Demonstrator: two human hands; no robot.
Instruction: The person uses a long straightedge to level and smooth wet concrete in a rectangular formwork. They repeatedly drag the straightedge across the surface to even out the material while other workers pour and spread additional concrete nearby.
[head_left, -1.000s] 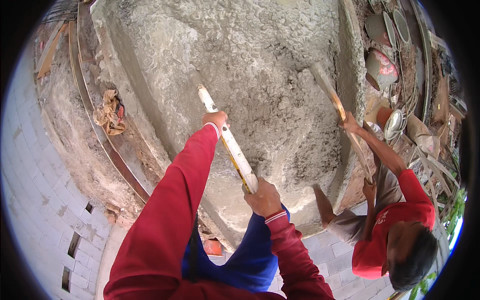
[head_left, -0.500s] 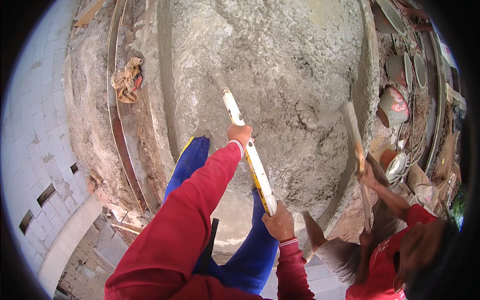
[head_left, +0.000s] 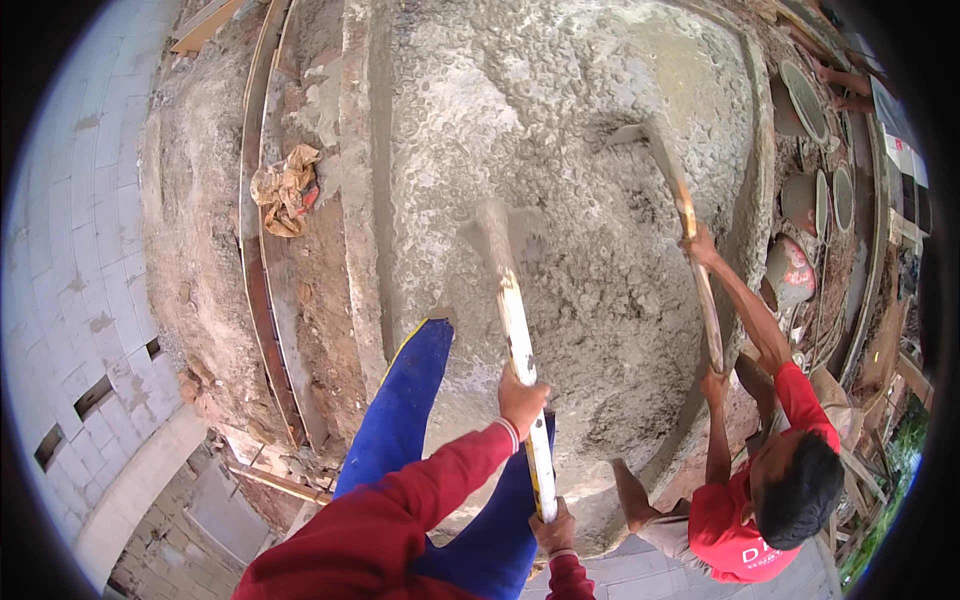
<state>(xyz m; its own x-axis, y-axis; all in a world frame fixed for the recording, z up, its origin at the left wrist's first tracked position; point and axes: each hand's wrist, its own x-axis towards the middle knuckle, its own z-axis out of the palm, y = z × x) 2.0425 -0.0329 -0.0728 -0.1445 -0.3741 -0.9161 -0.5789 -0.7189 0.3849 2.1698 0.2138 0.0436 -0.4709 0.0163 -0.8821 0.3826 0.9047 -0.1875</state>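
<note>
Both my hands grip a hoe (head_left: pixel 515 330) with a white-painted, scuffed handle. My left hand (head_left: pixel 523 402) wraps the middle of the handle. Near its lower end, my right hand (head_left: pixel 553 530) is closed round it. The far end of the hoe is coated in grey mix and rests in or just over the wet concrete (head_left: pixel 590 290); its blade is blurred and partly hidden. To the right, a co-worker in a red shirt holds another hoe (head_left: pixel 688 215) in both hands, its blade low on the concrete farther off.
A low wall (head_left: pixel 358 150) edges the concrete on the left, with crumpled brown paper (head_left: pixel 286 190) beyond it. Several buckets (head_left: pixel 792 268) stand outside the right edge. The co-worker (head_left: pixel 765 480) is close on my right. Grey paving (head_left: pixel 100 200) lies far left.
My hoe has swung to a steeper line, and both hands have moved lower in view. The co-worker's hoe has moved farther out and left. The whole view has shifted slightly.
</note>
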